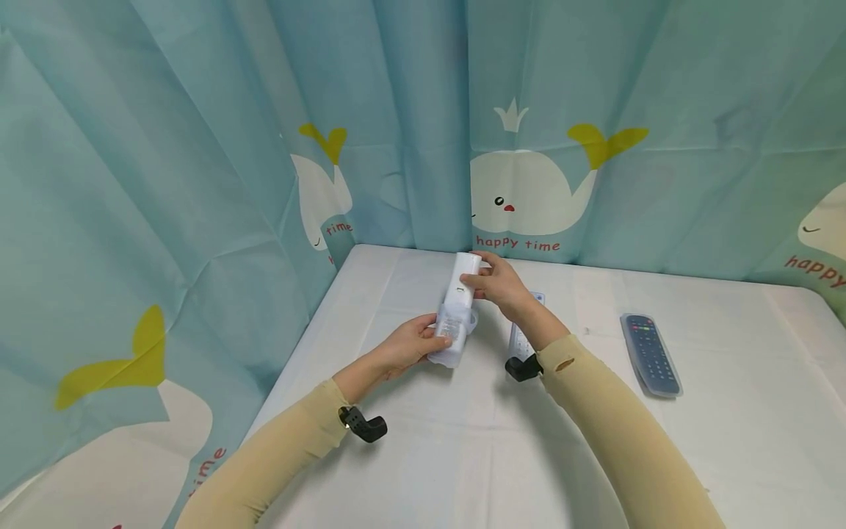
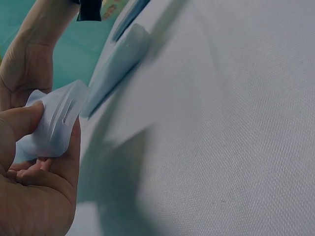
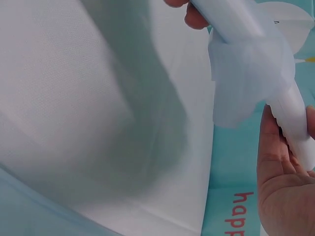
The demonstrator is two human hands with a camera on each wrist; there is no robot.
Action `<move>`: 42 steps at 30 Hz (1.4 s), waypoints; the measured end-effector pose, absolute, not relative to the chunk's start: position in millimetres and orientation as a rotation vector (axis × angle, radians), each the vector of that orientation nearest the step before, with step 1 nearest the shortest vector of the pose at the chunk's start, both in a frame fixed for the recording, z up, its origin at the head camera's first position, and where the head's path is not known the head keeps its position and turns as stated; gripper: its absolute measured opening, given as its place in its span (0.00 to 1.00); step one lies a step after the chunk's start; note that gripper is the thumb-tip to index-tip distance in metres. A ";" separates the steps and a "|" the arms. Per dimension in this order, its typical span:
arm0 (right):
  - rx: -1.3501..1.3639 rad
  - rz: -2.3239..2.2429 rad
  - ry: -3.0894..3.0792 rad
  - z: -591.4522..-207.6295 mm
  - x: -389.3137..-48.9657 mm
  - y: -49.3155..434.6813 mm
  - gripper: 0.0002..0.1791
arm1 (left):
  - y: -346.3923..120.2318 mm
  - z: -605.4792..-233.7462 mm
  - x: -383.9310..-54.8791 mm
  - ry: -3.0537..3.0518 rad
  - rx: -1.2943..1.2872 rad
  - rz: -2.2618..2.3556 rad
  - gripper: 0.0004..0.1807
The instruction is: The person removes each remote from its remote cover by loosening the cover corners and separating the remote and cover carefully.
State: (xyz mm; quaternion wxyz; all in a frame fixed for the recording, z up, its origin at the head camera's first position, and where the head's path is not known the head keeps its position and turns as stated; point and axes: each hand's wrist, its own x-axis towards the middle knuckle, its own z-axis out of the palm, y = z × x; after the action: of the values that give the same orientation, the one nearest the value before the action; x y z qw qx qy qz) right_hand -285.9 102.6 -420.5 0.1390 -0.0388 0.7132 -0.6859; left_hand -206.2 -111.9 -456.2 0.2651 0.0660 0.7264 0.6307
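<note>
Between both hands is a white remote control (image 1: 464, 273), seen from its back. A translucent silicone cover (image 1: 453, 323) surrounds its lower part, and the upper part stays bare. My left hand (image 1: 411, 342) pinches the lower, covered end between thumb and fingers. At the far, bare end my right hand (image 1: 499, 283) grips the remote. In the left wrist view the cover (image 2: 60, 123) shows a slot near its end. The right wrist view shows the cover (image 3: 238, 81) with a loose flap bunched around the middle of the remote (image 3: 291, 110).
A second white remote (image 1: 521, 344) lies on the table behind the right wrist, partly hidden by it. Farther right lies a dark remote (image 1: 651, 355) in a clear cover. The white-clothed table (image 1: 740, 353) meets a blue curtain (image 1: 410, 132) at its back and left.
</note>
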 end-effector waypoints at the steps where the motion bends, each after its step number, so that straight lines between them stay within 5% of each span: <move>1: -0.112 -1.983 2.062 -420.1 -285.8 102.7 0.40 | -112.1 -456.1 -206.0 1.969 0.176 1.699 0.36; 36: -0.031 -2.041 2.049 -413.5 -290.4 115.8 0.38 | -117.5 -457.1 -198.1 1.824 0.302 1.741 0.44; 42: -0.056 -2.085 2.002 -411.7 -288.9 117.0 0.39 | -116.1 -457.6 -200.3 1.785 0.152 1.726 0.29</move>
State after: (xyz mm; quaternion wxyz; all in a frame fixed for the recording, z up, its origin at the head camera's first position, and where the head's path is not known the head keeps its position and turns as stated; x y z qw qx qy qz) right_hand -288.9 117.0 -411.7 0.1247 -0.0194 0.6871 -0.7155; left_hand -200.3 -116.1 -457.6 0.3215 0.0577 0.6795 0.6570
